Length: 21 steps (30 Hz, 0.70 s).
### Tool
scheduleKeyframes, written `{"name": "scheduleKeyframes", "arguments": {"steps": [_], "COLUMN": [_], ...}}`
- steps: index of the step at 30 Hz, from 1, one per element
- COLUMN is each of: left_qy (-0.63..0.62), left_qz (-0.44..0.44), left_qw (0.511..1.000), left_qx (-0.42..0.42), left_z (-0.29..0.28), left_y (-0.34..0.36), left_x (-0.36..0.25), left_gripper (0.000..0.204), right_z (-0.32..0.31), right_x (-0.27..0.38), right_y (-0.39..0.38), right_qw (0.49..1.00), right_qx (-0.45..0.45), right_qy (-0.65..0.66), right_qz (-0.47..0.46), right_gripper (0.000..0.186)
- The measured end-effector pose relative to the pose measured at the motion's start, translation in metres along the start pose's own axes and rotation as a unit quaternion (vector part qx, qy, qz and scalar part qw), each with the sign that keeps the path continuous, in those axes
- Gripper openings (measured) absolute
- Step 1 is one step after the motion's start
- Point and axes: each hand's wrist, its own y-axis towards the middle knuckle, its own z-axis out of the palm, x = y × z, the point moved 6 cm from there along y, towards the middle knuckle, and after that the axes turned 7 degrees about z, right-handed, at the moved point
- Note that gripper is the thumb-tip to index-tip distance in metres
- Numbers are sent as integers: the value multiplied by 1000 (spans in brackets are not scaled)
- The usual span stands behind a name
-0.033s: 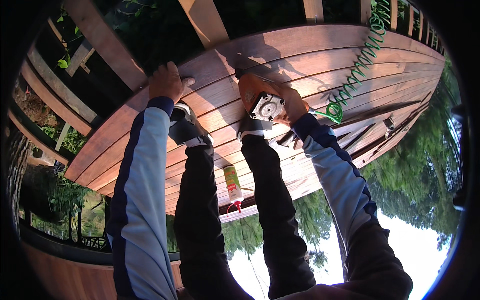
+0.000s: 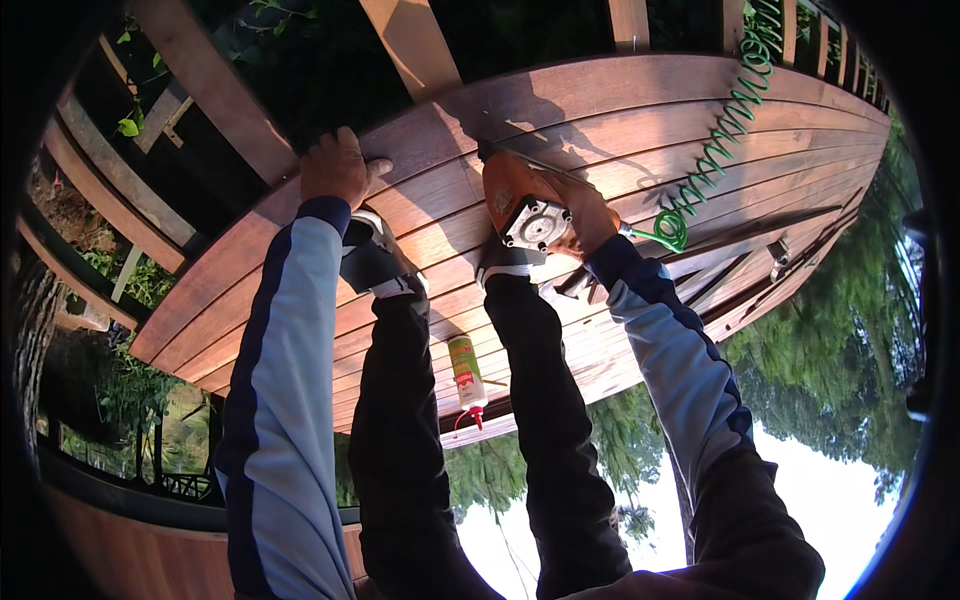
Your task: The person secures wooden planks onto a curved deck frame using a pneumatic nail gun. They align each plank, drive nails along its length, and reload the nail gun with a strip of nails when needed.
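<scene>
My right hand (image 2: 588,218) grips an orange air-powered tool (image 2: 512,200) with a grey metal head, its nose pressed down on a reddish wooden deck board (image 2: 640,110). A green coiled hose (image 2: 722,128) runs from the tool toward the far right. My left hand (image 2: 338,166) rests on the deck's edge board beside a slanted rail post (image 2: 215,95), holding nothing. Both sleeves are light blue with dark stripes. My dark-trousered legs and shoes (image 2: 372,258) stand on the boards between my arms.
A small green and white glue bottle with a red tip (image 2: 467,376) lies on the deck between my legs. Wooden railing posts (image 2: 412,42) line the deck's edge, with foliage beyond. Loose timber strips (image 2: 760,262) lie at the right; trees and sky fill the lower part.
</scene>
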Motion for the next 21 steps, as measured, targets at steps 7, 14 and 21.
{"name": "scheduleKeyframes", "arguments": {"steps": [7,14,21], "left_qy": [10,23,28], "left_qz": [-3,3,-4], "left_qw": [1000,999,999], "left_qx": [25,41,37], "left_z": [7,3,9], "left_y": [-3,-2,0], "left_x": [0,-2,1], "left_gripper": [65,66,66], "right_z": [4,-7,-9], "right_x": [-1,13,16], "right_y": [-6,0,4], "right_qw": [999,997,997], "right_qx": [-17,-38,-30], "right_qy": [29,52,57], "right_qz": [-24,-30,-42], "right_gripper": [97,78,81]}}
